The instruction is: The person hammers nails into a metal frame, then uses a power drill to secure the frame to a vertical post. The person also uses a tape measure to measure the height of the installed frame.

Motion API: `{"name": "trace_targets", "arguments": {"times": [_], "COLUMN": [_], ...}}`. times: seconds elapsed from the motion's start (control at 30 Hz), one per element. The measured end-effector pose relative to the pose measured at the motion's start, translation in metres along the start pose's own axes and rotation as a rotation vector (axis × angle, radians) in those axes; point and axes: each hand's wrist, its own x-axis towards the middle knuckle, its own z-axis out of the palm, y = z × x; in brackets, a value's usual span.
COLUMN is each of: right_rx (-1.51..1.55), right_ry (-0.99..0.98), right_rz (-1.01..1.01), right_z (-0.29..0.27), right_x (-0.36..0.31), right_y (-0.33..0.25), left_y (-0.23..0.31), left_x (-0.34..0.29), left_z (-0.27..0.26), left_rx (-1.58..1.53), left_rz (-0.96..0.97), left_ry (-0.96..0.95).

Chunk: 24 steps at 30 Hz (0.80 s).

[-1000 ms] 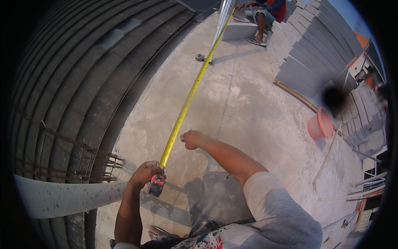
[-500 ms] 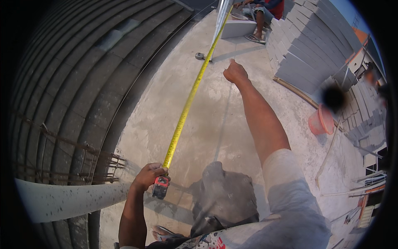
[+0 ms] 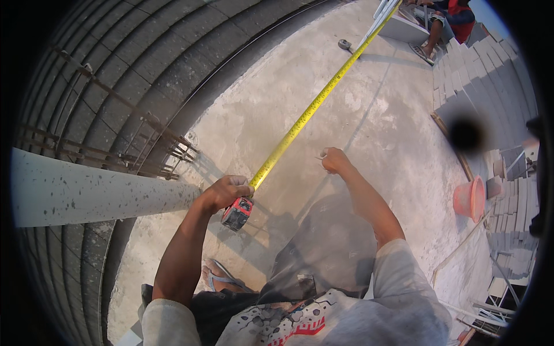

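Note:
My left hand (image 3: 225, 192) grips a red and black tape measure (image 3: 237, 214), its thumb on top by the mouth of the case. A long yellow blade (image 3: 311, 108) runs from it, stretched straight toward the far right, alongside light metal profiles (image 3: 382, 18). To the right of the blade, my right hand (image 3: 333, 161) hovers over the concrete floor with its fingers curled together. A tiny pale tip shows at those fingers, too small to name. Farther off, a second, dark tape measure (image 3: 344, 45) lies on the floor near the profile ends.
A co-worker (image 3: 459, 20) sits at the far right beside a grey panel (image 3: 404, 27). Stacked grey blocks (image 3: 485, 81) and a red bucket (image 3: 468, 199) stand on the right. At left are a white pipe (image 3: 104, 187), rusty rebar (image 3: 124, 158) and a tiled roof (image 3: 173, 46) beyond the floor edge.
My right arm has drawn back from its forward reach, bringing the hand nearer my body. My left hand keeps hold of the tape measure. The view has turned, shifting the scene rightward.

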Motion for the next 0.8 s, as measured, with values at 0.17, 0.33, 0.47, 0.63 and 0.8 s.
{"name": "trace_targets", "arguments": {"times": [0.17,0.33,0.47,0.63,0.8], "right_rx": [-0.08,-0.119,-0.109,0.033,0.054], "right_ry": [0.104,0.048,0.052,0.183,0.321], "right_rz": [-0.153,-0.152,-0.09,0.015,0.168], "right_z": [0.026,0.03,0.03,-0.002,-0.078], "right_x": [0.005,0.007,0.003,0.006,0.01], "right_y": [0.009,0.007,0.012,0.023,0.03], "left_y": [0.009,0.012,0.01,0.003,-0.015], "left_x": [-0.001,-0.003,0.0,-0.003,-0.009], "left_z": [0.006,0.006,0.002,-0.001,-0.004], "left_rx": [0.022,-0.059,-0.007,0.087,-0.016], "left_rz": [-0.01,-0.013,0.008,-0.025,-0.072], "left_ry": [-0.007,-0.031,-0.053,-0.062,-0.09]}}
